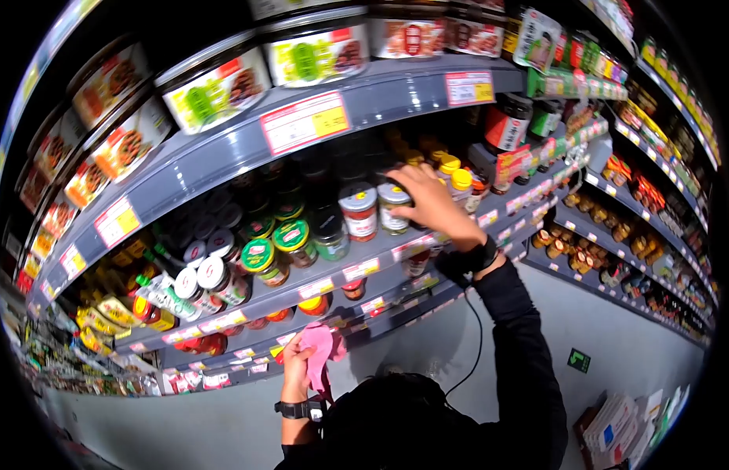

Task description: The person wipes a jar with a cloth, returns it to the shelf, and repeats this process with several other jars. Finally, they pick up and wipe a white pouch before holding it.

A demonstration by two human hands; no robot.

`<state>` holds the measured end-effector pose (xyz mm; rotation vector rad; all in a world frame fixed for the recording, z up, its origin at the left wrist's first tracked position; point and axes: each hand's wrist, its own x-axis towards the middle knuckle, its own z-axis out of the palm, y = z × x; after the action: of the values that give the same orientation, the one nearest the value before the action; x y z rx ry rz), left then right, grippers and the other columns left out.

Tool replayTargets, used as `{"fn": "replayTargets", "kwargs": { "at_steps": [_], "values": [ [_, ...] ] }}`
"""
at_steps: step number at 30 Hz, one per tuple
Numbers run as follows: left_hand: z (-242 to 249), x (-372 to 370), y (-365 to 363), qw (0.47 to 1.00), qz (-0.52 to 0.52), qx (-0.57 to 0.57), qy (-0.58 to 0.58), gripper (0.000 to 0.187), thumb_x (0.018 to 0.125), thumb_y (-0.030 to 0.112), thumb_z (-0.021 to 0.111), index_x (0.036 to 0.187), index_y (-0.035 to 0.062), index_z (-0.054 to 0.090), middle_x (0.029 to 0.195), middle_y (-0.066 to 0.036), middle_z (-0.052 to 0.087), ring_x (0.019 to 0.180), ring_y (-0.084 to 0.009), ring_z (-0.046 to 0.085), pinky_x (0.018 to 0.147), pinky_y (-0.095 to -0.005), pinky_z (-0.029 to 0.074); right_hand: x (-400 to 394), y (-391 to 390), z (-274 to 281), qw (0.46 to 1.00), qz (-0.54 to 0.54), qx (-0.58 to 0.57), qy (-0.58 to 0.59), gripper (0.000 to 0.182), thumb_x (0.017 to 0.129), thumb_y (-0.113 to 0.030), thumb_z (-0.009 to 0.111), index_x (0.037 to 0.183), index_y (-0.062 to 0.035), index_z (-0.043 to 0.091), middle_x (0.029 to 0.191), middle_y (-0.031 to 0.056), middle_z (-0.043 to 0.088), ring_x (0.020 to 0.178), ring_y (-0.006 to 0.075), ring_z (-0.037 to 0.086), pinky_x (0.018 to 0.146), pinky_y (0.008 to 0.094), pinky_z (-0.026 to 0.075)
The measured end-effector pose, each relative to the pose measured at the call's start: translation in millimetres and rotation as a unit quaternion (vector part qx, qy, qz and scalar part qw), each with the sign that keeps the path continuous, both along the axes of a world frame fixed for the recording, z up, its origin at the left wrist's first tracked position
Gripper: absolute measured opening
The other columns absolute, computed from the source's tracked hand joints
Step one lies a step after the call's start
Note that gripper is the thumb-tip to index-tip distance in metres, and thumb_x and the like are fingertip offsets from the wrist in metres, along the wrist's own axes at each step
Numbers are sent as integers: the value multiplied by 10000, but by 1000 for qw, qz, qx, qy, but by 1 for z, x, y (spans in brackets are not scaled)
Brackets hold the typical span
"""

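Note:
My right hand point(428, 197) reaches onto the middle shelf and is curled about the right side of a glass jar point(392, 218) with a pale lid. Its thumb lies at the front of the lid and its fingers go over the back; their tips are partly hidden. Left of that jar stands a jar with red contents point(358, 213). Yellow-capped bottles point(461, 180) are just right of the hand. Low in front of the shelves, my left hand point(296, 362) is closed on a pink cloth point(323, 345), which hangs down from the fingers.
Green-lidded jars point(292, 239) and white-lidded jars point(215, 276) line the same shelf. Above juts a shelf edge point(396, 90) with price tags, bearing large tubs point(316, 53). More shelving point(646, 196) stands at right. A cable point(479, 337) hangs by my right arm, and boxes point(615, 431) sit on the floor.

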<state>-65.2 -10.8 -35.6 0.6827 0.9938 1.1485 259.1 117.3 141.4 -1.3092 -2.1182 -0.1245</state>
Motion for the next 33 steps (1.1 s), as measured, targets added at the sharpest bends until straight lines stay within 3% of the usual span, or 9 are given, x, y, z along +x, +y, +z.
{"fn": "replayTargets", "kwargs": {
  "at_steps": [2,6,11,15,22,28,30,33],
  "values": [
    [-10,-2,0,1000,5,-1,4,421,683,-156,420,1078,-34,502,946,-109,586,827,-189,590,740,-273,479,-4,-7,-12,995,34,84,35,535,610,-181,698,1085,-58,485,1076,122,486,1020,311,441,888,393,346],
    [-20,3,3,1000,-17,-20,-13,409,685,-116,428,1078,-32,500,963,-100,591,821,-185,593,758,-271,471,-58,-39,-44,987,152,37,33,517,635,-185,654,1095,-40,469,1105,129,455,1097,286,397,947,424,298],
    [-7,18,8,1000,-2,-9,-26,393,688,-125,433,1067,-41,496,961,-113,587,818,-189,592,735,-278,476,-101,-28,-86,983,169,53,39,598,651,-179,640,1174,-20,398,1182,175,404,1199,297,305,1024,439,175],
    [-8,16,2,999,33,-7,-24,397,685,-123,452,1071,-42,496,944,-113,590,806,-190,593,727,-280,482,-112,-14,-88,985,118,95,83,524,692,-208,612,1143,-18,424,1166,162,431,1156,281,364,1000,416,235],
    [-18,2,-28,992,115,-43,-4,371,669,-102,462,1031,-47,519,920,-122,596,791,-205,598,741,-294,479,-114,-1,-93,969,114,165,148,254,686,-103,621,907,-23,526,964,103,543,1001,237,492,897,396,334],
    [9,-7,-27,993,108,-48,-29,378,674,-110,440,1042,-57,504,936,-138,590,834,-232,593,771,-325,479,-116,2,-94,958,141,122,219,277,638,-71,650,880,-40,519,939,99,542,967,257,501,877,391,360],
    [6,-15,-23,994,86,-38,-49,395,676,-121,423,1061,-63,486,951,-157,584,861,-260,592,794,-355,483,-122,-2,-98,945,64,127,296,330,618,-42,685,889,-21,497,933,123,528,939,284,506,827,360,392],
    [7,-29,-15,995,73,-32,-61,398,676,-116,428,1068,-70,481,952,-158,585,857,-253,595,791,-343,486,-139,-9,-122,916,-48,88,389,530,593,-54,714,1031,-12,418,1037,152,452,943,265,476,815,334,391]
  ]
}}
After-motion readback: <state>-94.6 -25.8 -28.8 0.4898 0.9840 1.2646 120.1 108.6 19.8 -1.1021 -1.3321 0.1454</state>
